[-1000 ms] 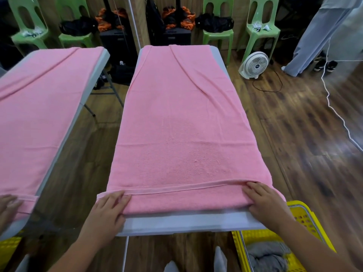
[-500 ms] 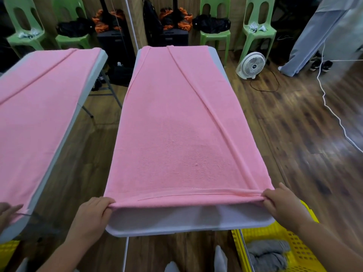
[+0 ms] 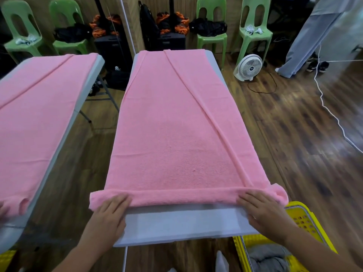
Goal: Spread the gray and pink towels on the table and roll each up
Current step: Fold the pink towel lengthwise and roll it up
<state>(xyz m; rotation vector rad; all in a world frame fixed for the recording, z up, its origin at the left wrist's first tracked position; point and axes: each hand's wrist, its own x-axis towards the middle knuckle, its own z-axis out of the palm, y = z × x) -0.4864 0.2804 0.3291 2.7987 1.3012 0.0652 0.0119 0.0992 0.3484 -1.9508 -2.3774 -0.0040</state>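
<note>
A pink towel (image 3: 176, 134) lies spread lengthwise over the grey-white table (image 3: 176, 224), with a long diagonal crease running toward its near right corner. Its near end is turned into a low, narrow roll across the table's width. My left hand (image 3: 112, 211) lies palm down on the roll's left end, fingers curled over it. At the right end my right hand (image 3: 261, 209) holds the roll the same way. A gray towel (image 3: 269, 260) lies crumpled in the yellow basket (image 3: 306, 218) on the floor at the lower right.
A mirror at the left (image 3: 39, 114) reflects the table and towel. Green chairs (image 3: 211, 38), black bags and a white floor fan (image 3: 248, 67) stand beyond the far end. A white cable (image 3: 330, 112) crosses the wooden floor at the right, near a standing person's legs (image 3: 306, 36).
Both hands went from flat on the towel's near edge to lifting it, then folded it over away from me into a first narrow roll. A strip of bare table now shows.
</note>
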